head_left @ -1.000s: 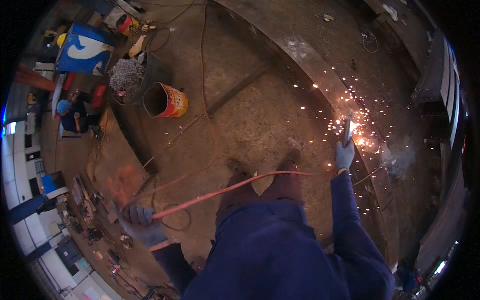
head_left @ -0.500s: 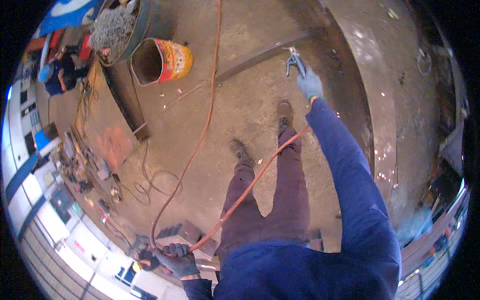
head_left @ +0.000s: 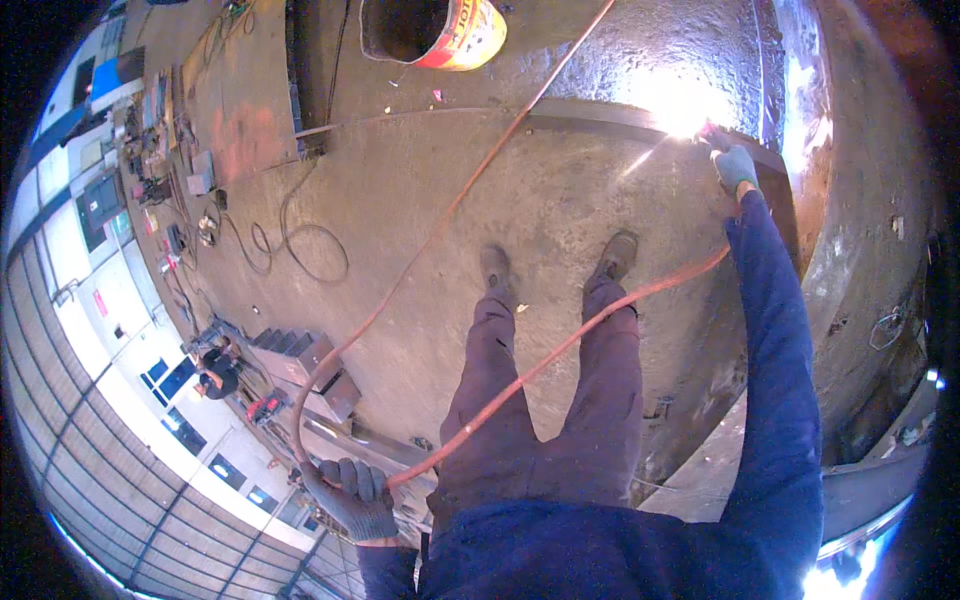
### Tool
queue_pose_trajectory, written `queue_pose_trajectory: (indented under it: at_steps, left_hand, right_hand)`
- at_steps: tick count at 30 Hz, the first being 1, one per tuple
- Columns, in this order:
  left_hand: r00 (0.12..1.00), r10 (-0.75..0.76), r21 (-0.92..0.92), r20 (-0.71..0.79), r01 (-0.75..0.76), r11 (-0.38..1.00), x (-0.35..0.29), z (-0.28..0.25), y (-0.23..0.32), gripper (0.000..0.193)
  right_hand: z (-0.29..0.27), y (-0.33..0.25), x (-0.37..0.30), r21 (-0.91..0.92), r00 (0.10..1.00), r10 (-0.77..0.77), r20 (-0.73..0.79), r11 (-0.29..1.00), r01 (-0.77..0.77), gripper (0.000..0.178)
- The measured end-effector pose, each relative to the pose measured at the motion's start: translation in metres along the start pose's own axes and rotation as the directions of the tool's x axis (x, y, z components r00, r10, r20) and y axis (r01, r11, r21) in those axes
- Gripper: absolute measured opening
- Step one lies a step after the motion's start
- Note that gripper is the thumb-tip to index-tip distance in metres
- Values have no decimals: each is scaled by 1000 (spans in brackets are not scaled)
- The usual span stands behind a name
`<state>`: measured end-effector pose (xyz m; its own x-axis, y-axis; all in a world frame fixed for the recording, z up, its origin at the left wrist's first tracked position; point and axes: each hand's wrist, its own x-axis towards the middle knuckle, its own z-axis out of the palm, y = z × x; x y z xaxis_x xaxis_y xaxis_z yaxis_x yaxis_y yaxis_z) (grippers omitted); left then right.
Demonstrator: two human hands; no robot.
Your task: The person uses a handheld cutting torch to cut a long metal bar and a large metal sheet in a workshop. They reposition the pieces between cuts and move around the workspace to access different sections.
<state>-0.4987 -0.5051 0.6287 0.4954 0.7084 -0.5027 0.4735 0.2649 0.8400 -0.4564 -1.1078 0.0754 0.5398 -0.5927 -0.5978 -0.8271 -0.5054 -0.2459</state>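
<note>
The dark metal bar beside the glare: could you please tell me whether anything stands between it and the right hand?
Besides the tool that the right hand holds, nothing visible stands between hand and metal bar; glare hides the tool's tip.

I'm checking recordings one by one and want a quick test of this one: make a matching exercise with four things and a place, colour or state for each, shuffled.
Things:
1. Left hand
2. Right hand
3. Bucket
4. Cable

Descriptions:
A. Beside the bright glare
B. Reddish, running across the legs
C. Red and yellow, cut off by the picture's top edge
D. Gloved, fingers closed, low on the picture's left side

Pairs: 1-D, 2-A, 3-C, 4-B
</note>
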Motion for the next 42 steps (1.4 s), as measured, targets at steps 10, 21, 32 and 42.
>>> queue_pose_trajectory:
  at_steps: [10, 21, 32, 42]
  left_hand:
    - [995, -45, -57, 92, 50, 997, 19, 16, 7, 56]
    - [988, -126, -98, 85, 134, 986, 103, 45, 42, 57]
    - [989, -132, -64, 74, 137, 989, 126, 53, 65, 55]
    - [960, -142, -127, 243, 177, 976, 92, 21, 47, 49]
  right_hand:
    - [-29, -59, -16, -12, 936, -329, 129, 943, 333, 51]
    - [43, -65, 12, -288, 994, -106, -6, 952, 100, 32]
    - [73, -94, -16, -5, 999, -47, 2, 999, 47, 25]
    - [49, -112, -27, 201, 999, -12, -49, 979, 22, 16]
